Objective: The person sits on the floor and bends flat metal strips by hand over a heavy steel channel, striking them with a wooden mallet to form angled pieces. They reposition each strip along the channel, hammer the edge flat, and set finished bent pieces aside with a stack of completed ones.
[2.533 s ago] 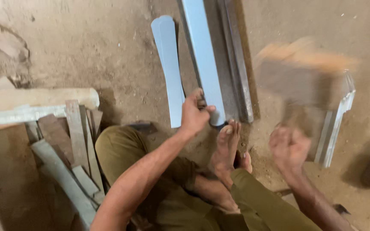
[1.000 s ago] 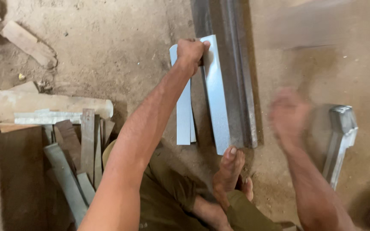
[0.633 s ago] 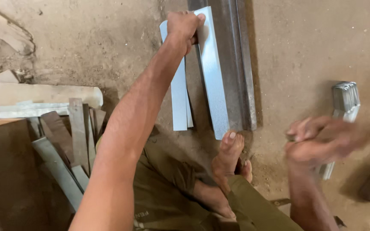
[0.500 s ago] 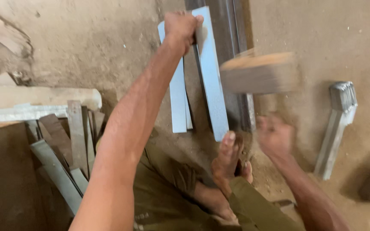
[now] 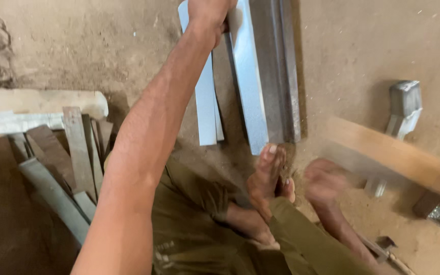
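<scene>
At the far left a heap of grey metal strips (image 5: 57,178) lies slanted against a pale wooden beam (image 5: 36,104), none of them in hand. Right of that, the left hand (image 5: 207,11) reaches up to the top edge of the view and is closed around the upper end of a long, bright sheet-metal strip (image 5: 248,86), fingers wrapped over its edge, pressing it against the dark steel bar (image 5: 283,76) that runs alongside it on the dirt floor. A shorter flat strip (image 5: 205,114) lies just beside the held one, partly tucked under it. A bare foot (image 5: 263,178) rests at the near end of the strip and bar.

Further right, the right hand (image 5: 327,181) is a blur, closed on the handle of a wooden mallet (image 5: 398,158) (smeared by motion, so the exact grip cannot be told). A bent grey metal piece (image 5: 403,109) lies beyond it.

As a judgement, the work is midway: the held strip looks partly folded along the bar, the flat one beside it appears unworked, and the pile at left remains.
</scene>
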